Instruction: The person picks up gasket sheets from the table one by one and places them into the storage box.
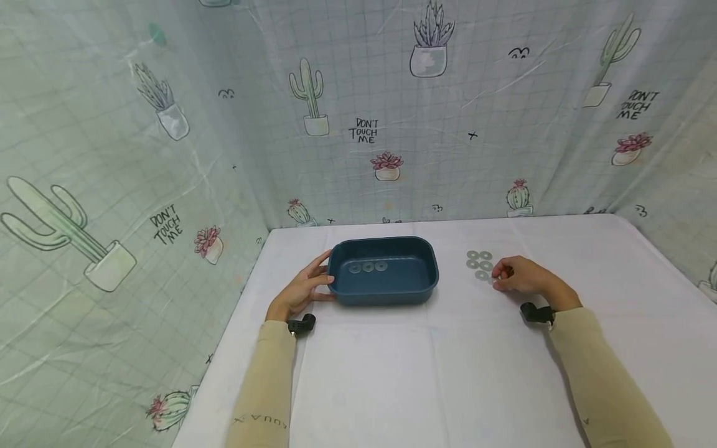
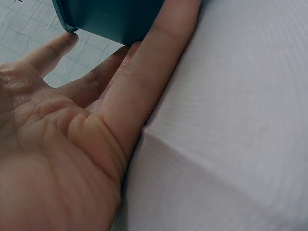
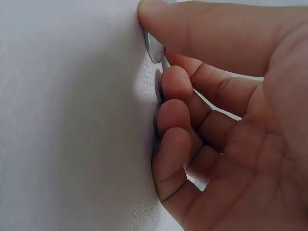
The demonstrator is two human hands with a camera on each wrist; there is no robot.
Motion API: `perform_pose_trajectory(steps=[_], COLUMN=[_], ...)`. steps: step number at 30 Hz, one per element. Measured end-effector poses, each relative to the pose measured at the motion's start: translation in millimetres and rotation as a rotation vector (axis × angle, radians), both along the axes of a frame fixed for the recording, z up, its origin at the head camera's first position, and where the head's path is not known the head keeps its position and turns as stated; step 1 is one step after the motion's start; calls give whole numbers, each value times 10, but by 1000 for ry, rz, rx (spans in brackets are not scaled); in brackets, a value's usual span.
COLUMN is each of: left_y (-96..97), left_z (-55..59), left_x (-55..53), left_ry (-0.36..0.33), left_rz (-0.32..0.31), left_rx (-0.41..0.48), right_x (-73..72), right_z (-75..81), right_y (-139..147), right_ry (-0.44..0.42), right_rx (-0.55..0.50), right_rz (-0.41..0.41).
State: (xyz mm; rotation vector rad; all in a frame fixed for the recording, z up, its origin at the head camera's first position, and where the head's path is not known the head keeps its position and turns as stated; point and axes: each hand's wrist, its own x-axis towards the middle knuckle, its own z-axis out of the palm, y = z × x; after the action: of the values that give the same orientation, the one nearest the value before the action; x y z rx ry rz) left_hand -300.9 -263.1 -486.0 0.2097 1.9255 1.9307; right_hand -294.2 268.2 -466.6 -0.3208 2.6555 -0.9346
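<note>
A dark blue rectangular bin (image 1: 385, 297) stands on the white table, with three flat grey washers (image 1: 368, 267) in a row on its floor. My left hand (image 1: 297, 290) lies against the bin's left end. Its fingers are spread and mostly straight, touching wall and rim; the left wrist view has one finger (image 2: 149, 62) lying along the tabletop. To the right, several more washers (image 1: 479, 256) lie grouped flat on the cloth. Beside them my right hand (image 1: 523, 277) pinches a washer (image 3: 155, 48) between thumb and fingertip, close over the table, its other fingers curled.
White cloth covers the table (image 1: 381, 373). Behind it and along the left hangs a pale green curtain (image 1: 347, 74) printed with cacti. Each wrist carries a small black camera, one on the left (image 1: 302, 324) and one on the right (image 1: 536, 313).
</note>
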Motion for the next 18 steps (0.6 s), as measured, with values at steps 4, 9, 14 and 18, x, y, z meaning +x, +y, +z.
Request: perform_pose_trajectory(steps=[4, 9, 14, 18], left_y=[1, -2, -6, -6], left_z=[6, -4, 6, 24], left_x=[7, 3, 14, 26], left_ry=[2, 2, 12, 19], left_rz=[-1, -2, -5, -7], left_rx=[-8, -10, -8, -11], right_x=[-9, -11, 7, 34], right_z=[-4, -3, 11, 38], right_y=[-5, -18, -30, -35], right_ry=[-8, 2, 29, 55], right_rx=[-9, 1, 15, 8], right_rz=[-2, -3, 8, 39])
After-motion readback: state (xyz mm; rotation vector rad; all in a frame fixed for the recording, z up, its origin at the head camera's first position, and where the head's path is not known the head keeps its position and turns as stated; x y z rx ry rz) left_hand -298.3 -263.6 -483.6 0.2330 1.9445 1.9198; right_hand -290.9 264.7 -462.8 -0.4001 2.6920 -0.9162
